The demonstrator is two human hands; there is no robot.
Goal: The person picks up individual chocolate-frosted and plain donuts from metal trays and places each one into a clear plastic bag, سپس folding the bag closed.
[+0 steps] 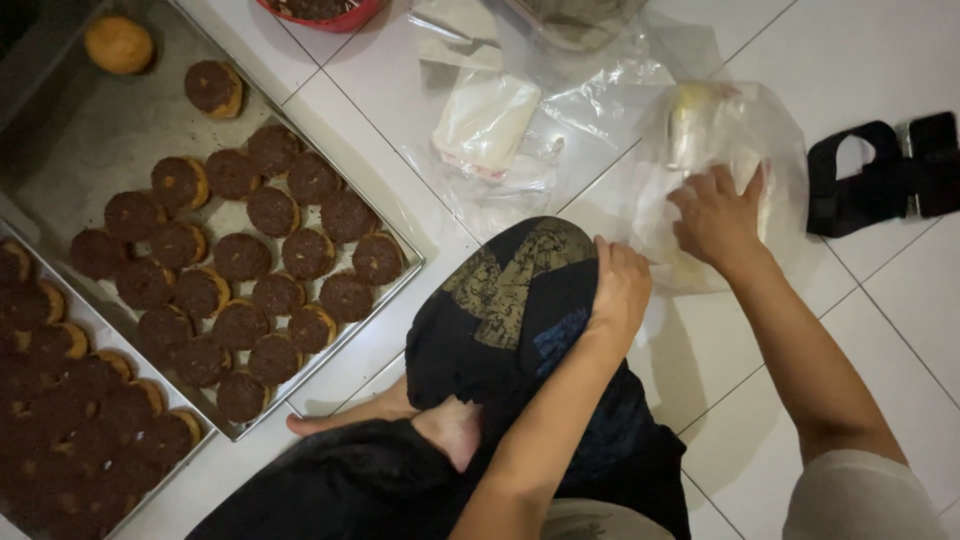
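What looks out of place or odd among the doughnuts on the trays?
One plain doughnut lies alone in the far corner of the tray, without the dark topping that the chocolate doughnuts have. One topped doughnut also sits apart from the group. Nothing looks spilled.

Your left hand (620, 285) rests curled over your raised knee, fingers bent, forearm running down toward the bottom edge of the view. Your right hand (718, 215) reaches forward with fingers spread and palm down, forearm stretched out bare from the lower right corner.
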